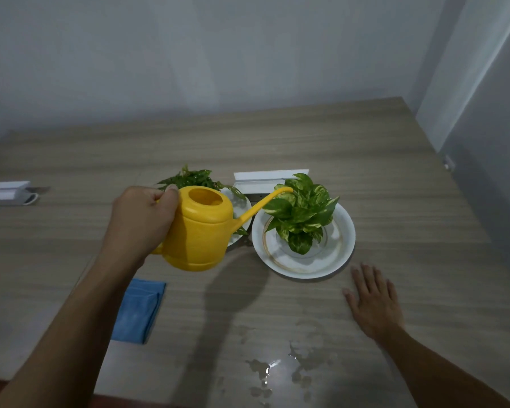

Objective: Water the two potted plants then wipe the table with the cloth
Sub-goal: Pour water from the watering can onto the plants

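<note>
My left hand [142, 222] is holding the yellow watering can [199, 231] in a tight grip, its spout over the right plant [302, 213]; my right hand [374, 301] is lying flat, fingers spread, on the worktop [395, 178] near that plant.

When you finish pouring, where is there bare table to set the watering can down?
Free: the strip between the blue cloth and right hand, above the puddle; also the far table. Crowded: around both plates.
</note>
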Motion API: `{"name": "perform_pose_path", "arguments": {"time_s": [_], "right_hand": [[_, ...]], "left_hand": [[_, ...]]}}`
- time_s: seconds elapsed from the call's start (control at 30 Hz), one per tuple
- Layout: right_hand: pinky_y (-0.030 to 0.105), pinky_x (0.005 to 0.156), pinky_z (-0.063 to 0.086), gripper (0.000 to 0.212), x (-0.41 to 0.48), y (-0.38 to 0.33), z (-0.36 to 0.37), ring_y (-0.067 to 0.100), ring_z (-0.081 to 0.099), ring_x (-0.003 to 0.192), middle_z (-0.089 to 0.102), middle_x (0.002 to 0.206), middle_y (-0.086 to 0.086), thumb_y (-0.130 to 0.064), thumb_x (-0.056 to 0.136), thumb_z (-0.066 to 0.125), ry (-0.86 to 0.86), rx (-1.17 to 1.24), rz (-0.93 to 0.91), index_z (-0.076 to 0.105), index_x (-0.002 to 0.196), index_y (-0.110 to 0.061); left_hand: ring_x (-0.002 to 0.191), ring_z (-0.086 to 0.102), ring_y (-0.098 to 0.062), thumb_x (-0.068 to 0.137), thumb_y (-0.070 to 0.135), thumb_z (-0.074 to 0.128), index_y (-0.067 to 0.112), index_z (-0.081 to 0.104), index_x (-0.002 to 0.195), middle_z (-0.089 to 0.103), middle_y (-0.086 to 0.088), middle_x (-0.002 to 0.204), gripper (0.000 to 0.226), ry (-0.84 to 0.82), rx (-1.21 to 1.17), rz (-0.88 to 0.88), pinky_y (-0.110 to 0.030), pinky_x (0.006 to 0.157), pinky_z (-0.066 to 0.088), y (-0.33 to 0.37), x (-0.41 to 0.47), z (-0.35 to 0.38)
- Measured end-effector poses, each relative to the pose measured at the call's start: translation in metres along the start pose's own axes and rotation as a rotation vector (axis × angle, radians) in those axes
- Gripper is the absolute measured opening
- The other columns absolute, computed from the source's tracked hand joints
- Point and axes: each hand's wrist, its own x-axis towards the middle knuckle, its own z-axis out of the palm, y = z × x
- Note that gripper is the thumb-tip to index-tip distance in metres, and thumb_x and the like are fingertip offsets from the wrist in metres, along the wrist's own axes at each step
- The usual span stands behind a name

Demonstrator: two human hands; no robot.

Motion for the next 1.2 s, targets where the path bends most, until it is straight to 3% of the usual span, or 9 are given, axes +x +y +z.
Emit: {"name": "perform_pose_path", "arguments": {"time_s": [0.4, 0.57, 0.7, 0.97, 1.07, 1.2], "right_hand": [[0.046, 0.12, 0.007, 0.075, -0.002, 0.0, -0.004, 0.023, 0.001, 0.15, 0.0, 0.164, 0.0, -0.064, 0.088, -0.006, -0.013, 0.023, -0.002, 0.002, 0.154, -0.029], [0.045, 0.12, 0.005, 0.075, -0.001, 0.0, -0.004, 0.023, -0.001, 0.15, -0.003, 0.164, -0.001, -0.064, 0.087, -0.007, -0.022, 0.013, -0.003, -0.001, 0.154, -0.03], [0.045, 0.121, 0.004, 0.072, -0.001, 0.001, -0.003, 0.022, -0.004, 0.15, -0.006, 0.164, -0.002, -0.064, 0.087, -0.007, -0.029, 0.021, -0.006, -0.009, 0.151, -0.031], [0.044, 0.121, 0.003, 0.074, -0.001, 0.001, -0.003, 0.021, -0.005, 0.15, -0.008, 0.163, -0.003, -0.065, 0.087, -0.007, -0.023, 0.031, -0.004, -0.007, 0.152, -0.031], [0.044, 0.12, 0.003, 0.07, 0.0, 0.001, -0.002, 0.02, -0.006, 0.15, -0.01, 0.163, -0.004, -0.065, 0.088, -0.006, -0.02, 0.032, -0.006, -0.012, 0.149, -0.032], [0.044, 0.121, 0.003, 0.072, 0.0, 0.002, -0.001, 0.02, -0.005, 0.15, -0.008, 0.163, -0.004, -0.065, 0.089, -0.004, -0.019, 0.032, -0.001, -0.005, 0.153, -0.032]], "left_hand": [[0.048, 0.04, -0.027, 0.099, 0.029, 0.05, 0.0, 0.046, 0.05, 0.039, -0.013, 0.048, 0.057, -0.013, 0.076, 0.002, -0.031, 0.053, 0.031, 0.006, 0.002, -0.017], [0.049, 0.045, -0.034, 0.099, 0.03, 0.05, -0.009, 0.048, 0.055, 0.046, -0.024, 0.051, 0.059, -0.022, 0.076, 0.011, -0.037, 0.054, 0.04, 0.01, 0.003, -0.017], [0.049, 0.043, -0.028, 0.099, 0.03, 0.051, 0.001, 0.048, 0.051, 0.043, -0.013, 0.049, 0.055, -0.03, 0.051, 0.006, -0.034, 0.055, 0.038, 0.014, 0.004, -0.014], [0.049, 0.044, -0.03, 0.098, 0.032, 0.05, -0.007, 0.048, 0.055, 0.044, -0.016, 0.05, 0.058, -0.033, 0.08, 0.016, -0.034, 0.055, 0.037, 0.015, 0.013, -0.015], [0.048, 0.044, -0.03, 0.098, 0.033, 0.05, 0.002, 0.046, 0.051, 0.043, -0.015, 0.048, 0.057, -0.039, 0.092, 0.015, -0.036, 0.055, 0.038, 0.014, 0.016, -0.016], [0.048, 0.045, -0.031, 0.099, 0.032, 0.05, 0.006, 0.044, 0.049, 0.043, -0.013, 0.048, 0.056, -0.043, 0.104, 0.024, -0.035, 0.054, 0.037, 0.016, 0.019, -0.018]]}}
